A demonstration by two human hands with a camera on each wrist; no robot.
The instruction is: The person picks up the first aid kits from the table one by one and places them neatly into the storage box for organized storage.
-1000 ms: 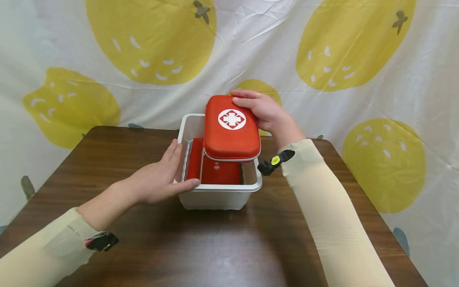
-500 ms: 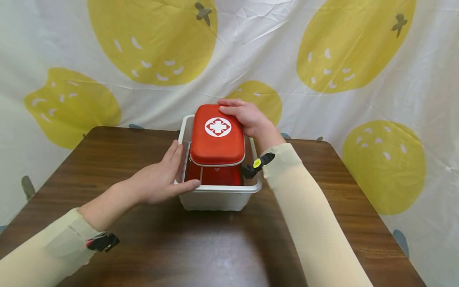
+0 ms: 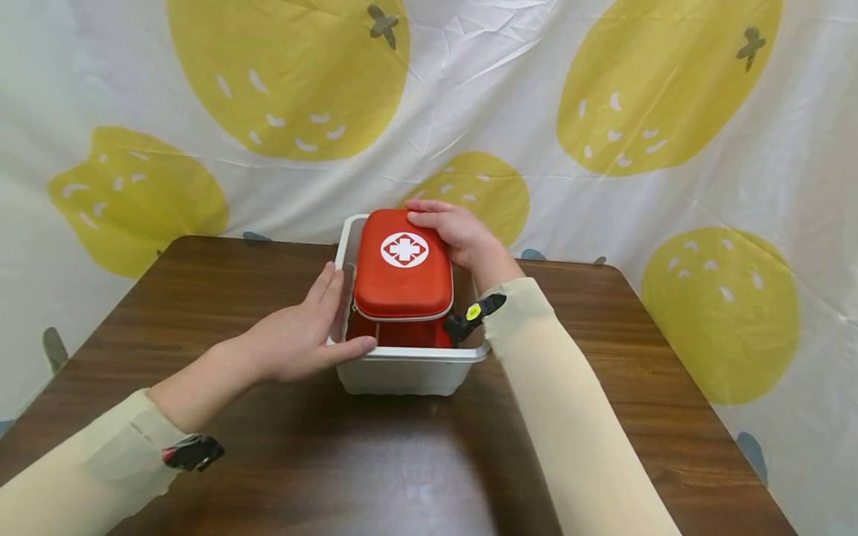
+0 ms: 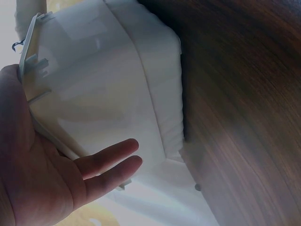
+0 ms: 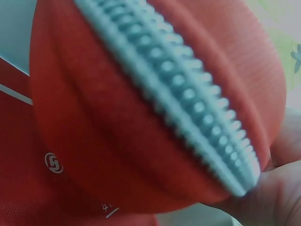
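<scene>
A red first-aid case (image 3: 402, 292) with a white cross emblem tilts over the white plastic bin (image 3: 405, 376). My right hand (image 3: 457, 232) grips the case at its far right corner. The right wrist view shows the case's grey zipper (image 5: 181, 87) up close, with the hand (image 5: 277, 188) at its lower end. Under the case, inside the bin, lies a flat red item (image 3: 415, 335) with a small white logo. My left hand (image 3: 295, 341) rests against the bin's near left corner, thumb along the front rim. Its straight fingers (image 4: 108, 160) lie along the bin's outer wall.
The bin stands on a dark brown wooden table (image 3: 268, 447). Behind the table hangs a white curtain (image 3: 322, 186) printed with yellow fruit. Each wrist wears a small black camera on a strap (image 3: 476, 316).
My right hand has carried the first-aid case leftward and then down toward the inside of the bin, covering more of the red item. The left hand stays in place on the bin.
</scene>
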